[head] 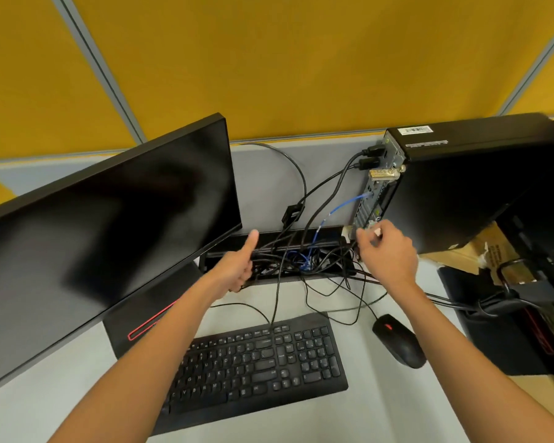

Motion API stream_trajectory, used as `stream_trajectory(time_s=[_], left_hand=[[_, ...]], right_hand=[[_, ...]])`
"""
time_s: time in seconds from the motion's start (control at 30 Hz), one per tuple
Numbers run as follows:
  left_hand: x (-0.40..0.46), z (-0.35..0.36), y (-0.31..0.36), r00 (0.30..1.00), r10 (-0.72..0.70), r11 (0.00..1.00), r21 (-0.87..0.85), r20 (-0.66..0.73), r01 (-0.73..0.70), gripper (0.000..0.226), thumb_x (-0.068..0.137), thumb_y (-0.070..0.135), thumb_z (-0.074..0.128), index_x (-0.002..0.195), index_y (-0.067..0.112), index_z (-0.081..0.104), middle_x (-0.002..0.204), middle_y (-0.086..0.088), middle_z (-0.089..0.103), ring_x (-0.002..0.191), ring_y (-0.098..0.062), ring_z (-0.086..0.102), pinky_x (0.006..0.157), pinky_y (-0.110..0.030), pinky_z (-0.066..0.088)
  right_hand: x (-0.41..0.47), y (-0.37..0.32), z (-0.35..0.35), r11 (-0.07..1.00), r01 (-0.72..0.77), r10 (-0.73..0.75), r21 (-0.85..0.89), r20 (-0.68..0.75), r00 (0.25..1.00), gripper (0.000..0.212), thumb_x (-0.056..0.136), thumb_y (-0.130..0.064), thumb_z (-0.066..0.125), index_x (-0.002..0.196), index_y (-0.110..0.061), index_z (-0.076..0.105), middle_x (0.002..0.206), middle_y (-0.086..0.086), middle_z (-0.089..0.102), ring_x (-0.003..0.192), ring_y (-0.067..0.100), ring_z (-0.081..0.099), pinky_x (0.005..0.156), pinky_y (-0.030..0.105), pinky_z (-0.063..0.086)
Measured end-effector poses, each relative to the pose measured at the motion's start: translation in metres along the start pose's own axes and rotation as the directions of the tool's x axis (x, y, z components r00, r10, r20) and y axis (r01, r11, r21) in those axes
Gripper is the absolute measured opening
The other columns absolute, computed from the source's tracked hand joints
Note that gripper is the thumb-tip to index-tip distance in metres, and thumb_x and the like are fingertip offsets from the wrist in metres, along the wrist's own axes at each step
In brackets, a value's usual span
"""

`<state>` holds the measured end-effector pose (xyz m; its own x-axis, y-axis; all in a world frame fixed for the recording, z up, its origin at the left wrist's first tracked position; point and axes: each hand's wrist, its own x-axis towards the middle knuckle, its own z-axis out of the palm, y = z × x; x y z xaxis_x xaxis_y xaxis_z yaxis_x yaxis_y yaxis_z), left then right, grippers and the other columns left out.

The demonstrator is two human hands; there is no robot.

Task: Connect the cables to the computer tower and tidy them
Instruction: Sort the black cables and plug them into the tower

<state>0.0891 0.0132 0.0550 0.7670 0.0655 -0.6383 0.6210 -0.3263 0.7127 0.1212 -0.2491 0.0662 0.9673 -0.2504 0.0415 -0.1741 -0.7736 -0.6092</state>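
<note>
- The computer tower [480,187] stands upright at the far right of the desk [77,410], with its rear panel turned to the left; two black plugs, a plug with gold-coloured screws and a blue cable [339,207] are already in that panel.
- The right hand [386,251] is at the bottom of the rear panel; its fingertips [365,233] pinch a small pale connector [377,231] just beside the lowest ports — whether it is already inside a port, I cannot tell.
- The left hand [237,266] is at the left end of the black cable tray [227,243], which is full of tangled black cables [288,260]; the thumb points up and the other fingers are curled around some of these cables.
- The blue cable goes down from the tower into the same tray.
- A dark monitor [103,238] is on the left, tilted; a black keyboard [256,366] lies in front, between the two forearms; a black mouse [398,340] lies to its right.
- Thin cables from the keyboard and the mouse run loosely over the desk toward the tray.
</note>
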Motion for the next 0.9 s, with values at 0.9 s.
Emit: stream_trajectory(time_s=[0.9], left_hand=[[-0.025, 0.017, 0.041, 0.565, 0.283, 0.941, -0.109, 0.775, -0.321, 0.044, 0.084, 0.045, 0.062, 0.049, 0.023, 0.045, 0.043, 0.011, 0.034, 0.038, -0.006, 0.022, 0.043, -0.021, 0.016]], right_hand=[[-0.009, -0.041, -0.007, 0.851, 0.136, -0.522, 0.507, 0.786, 0.331, 0.007, 0.099, -0.014, 0.051, 0.103, -0.011, 0.057, 0.069, -0.020, 0.057, 0.059, -0.004, 0.048, 0.058, 0.010, 0.040]])
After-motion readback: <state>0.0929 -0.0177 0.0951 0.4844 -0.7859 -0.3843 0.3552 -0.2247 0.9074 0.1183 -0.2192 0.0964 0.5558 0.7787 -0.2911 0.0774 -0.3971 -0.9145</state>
